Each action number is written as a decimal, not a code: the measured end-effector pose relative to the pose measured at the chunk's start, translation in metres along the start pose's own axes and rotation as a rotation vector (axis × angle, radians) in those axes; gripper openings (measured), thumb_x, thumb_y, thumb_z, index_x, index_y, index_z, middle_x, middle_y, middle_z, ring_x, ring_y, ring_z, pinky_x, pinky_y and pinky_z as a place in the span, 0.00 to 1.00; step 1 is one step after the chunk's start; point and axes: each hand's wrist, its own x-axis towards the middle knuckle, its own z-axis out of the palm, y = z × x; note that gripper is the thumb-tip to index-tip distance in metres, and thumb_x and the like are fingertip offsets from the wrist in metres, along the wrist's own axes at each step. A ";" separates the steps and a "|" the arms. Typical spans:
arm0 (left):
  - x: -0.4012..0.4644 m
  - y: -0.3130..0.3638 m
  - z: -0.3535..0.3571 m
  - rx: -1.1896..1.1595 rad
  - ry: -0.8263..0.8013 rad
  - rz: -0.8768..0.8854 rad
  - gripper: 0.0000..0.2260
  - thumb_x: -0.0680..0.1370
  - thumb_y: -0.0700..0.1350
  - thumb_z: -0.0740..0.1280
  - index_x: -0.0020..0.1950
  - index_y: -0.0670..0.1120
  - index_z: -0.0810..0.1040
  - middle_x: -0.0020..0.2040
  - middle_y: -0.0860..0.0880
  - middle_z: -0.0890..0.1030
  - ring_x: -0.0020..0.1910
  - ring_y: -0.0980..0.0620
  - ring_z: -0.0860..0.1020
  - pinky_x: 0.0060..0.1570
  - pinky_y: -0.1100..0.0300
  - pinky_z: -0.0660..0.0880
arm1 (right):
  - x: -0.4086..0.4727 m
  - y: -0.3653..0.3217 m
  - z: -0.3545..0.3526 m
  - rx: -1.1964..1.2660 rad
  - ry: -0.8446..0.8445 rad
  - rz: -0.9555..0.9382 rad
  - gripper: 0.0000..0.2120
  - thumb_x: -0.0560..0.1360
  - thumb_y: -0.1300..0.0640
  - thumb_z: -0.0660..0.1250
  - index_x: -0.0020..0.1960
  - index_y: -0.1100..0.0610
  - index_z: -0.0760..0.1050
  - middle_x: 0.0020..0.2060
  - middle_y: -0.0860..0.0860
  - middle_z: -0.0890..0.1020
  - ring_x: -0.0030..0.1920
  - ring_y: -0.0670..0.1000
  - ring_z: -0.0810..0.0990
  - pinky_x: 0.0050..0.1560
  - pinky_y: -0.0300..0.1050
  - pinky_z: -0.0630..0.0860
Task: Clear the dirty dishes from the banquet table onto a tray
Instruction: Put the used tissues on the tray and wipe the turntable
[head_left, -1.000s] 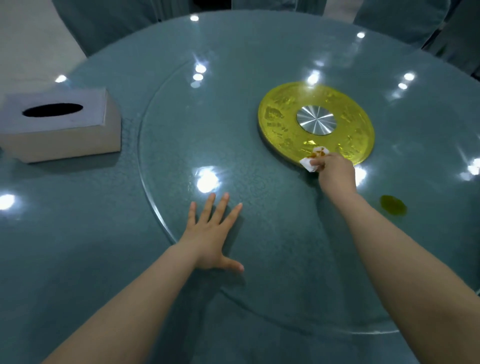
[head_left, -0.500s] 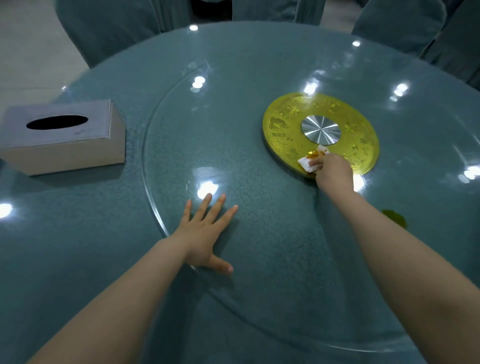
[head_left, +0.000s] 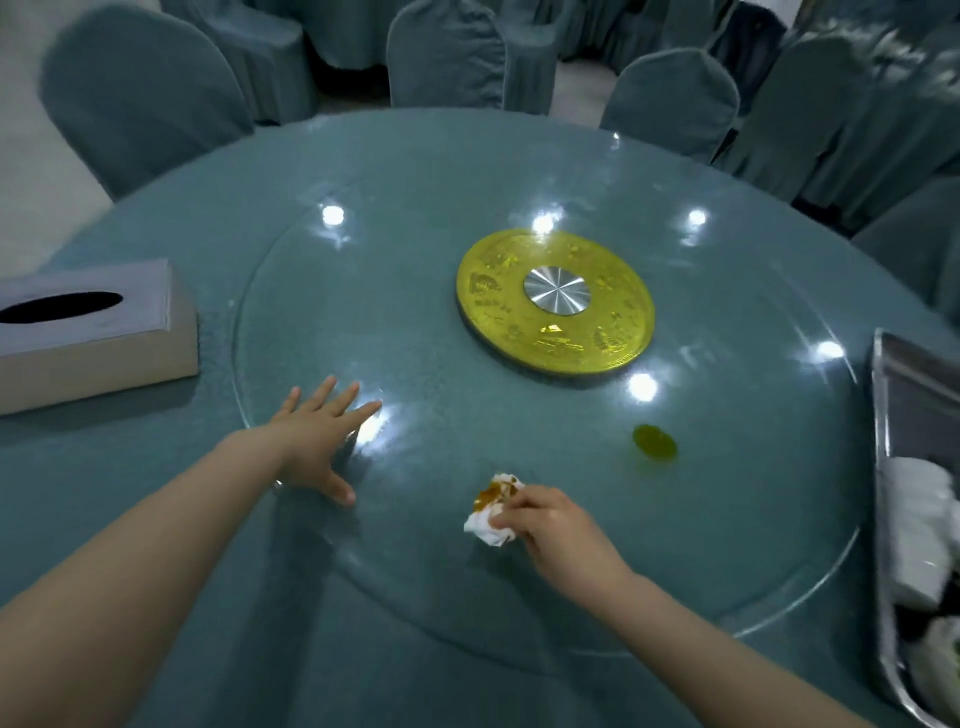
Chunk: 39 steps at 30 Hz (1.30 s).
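I am reading the right hand (head_left: 558, 530) as closed: its fingers are curling round a crumpled white tissue stained orange-brown (head_left: 492, 512), and the wad is sticking out on the thumb side, low over the glass. I cannot tell whether the tissue is touching the surface.

I am reading the left hand (head_left: 317, 441) as open: its fingers are lying straight and spread, and the palm is pressing flat on the glass near the disc's rim, well apart from the right hand.

Both hands are working over a large round clear glass turntable (head_left: 415, 322), which is sitting on the round banquet table covered in teal cloth (head_left: 156, 519).

Beyond the right hand and slightly to its outer side, a small olive-green smear (head_left: 654, 441) is lying on the glass. Farther ahead of that hand, a round gold embossed hub plate with a brushed silver centre (head_left: 555, 302) is showing at the middle of the turntable.

To the outer side of the left hand, a rectangular grey tissue box with a dark oval slot (head_left: 93, 332) is standing on the cloth, just beside the glass rim.

Far to the outer side of the right hand, a shiny metal tray (head_left: 883, 467) is resting at the table edge, cut off by the frame; white items are lying in it, too blurred to identify.

Teal-covered chairs (head_left: 447, 57) are standing round the far side of the table.
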 end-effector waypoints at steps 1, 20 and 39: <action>-0.001 0.002 -0.004 0.017 -0.013 -0.015 0.54 0.65 0.65 0.73 0.77 0.57 0.38 0.77 0.51 0.35 0.75 0.46 0.34 0.71 0.41 0.38 | -0.008 0.002 -0.002 0.003 -0.026 0.008 0.16 0.71 0.69 0.65 0.52 0.55 0.83 0.51 0.53 0.82 0.51 0.59 0.79 0.53 0.44 0.75; -0.017 0.148 -0.002 -0.124 0.096 -0.103 0.57 0.67 0.73 0.62 0.76 0.37 0.38 0.77 0.38 0.39 0.77 0.41 0.42 0.75 0.48 0.48 | -0.001 0.136 -0.076 -0.134 0.238 0.608 0.15 0.73 0.66 0.65 0.52 0.51 0.84 0.52 0.57 0.83 0.53 0.60 0.79 0.52 0.46 0.73; 0.004 0.104 -0.004 -0.192 0.042 -0.119 0.62 0.63 0.68 0.71 0.76 0.37 0.36 0.76 0.38 0.35 0.76 0.40 0.39 0.73 0.44 0.48 | -0.020 0.069 -0.036 0.043 0.158 0.319 0.13 0.70 0.69 0.69 0.49 0.56 0.84 0.49 0.52 0.84 0.51 0.56 0.81 0.52 0.35 0.68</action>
